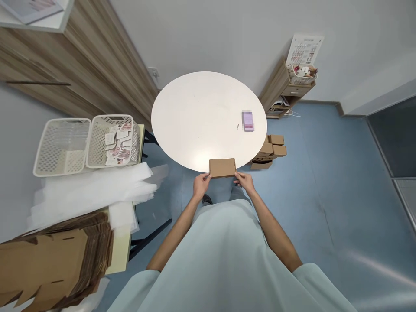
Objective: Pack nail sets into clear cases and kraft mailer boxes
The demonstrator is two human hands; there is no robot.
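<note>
A small brown cardboard box [222, 168], closed and flat, is held level at the near edge of the white oval table [195, 112]. My left hand [200, 185] pinches its left near corner between thumb and fingers. At the opposite near corner, my right hand [245, 181] grips it the same way. Part of the box overhangs the table's rim towards me. Whether its underside touches the tabletop I cannot tell. On the right part of the table lies a purple item [248, 121], blurred out in the picture.
To my left, a side table [118, 255] bears two white baskets [89, 143], white foam sheets [94, 186] and stacked flat cardboard blanks [48, 264]. Folded brown boxes [268, 149] are piled right of the oval table. A small wooden cabinet [276, 86] stands behind them.
</note>
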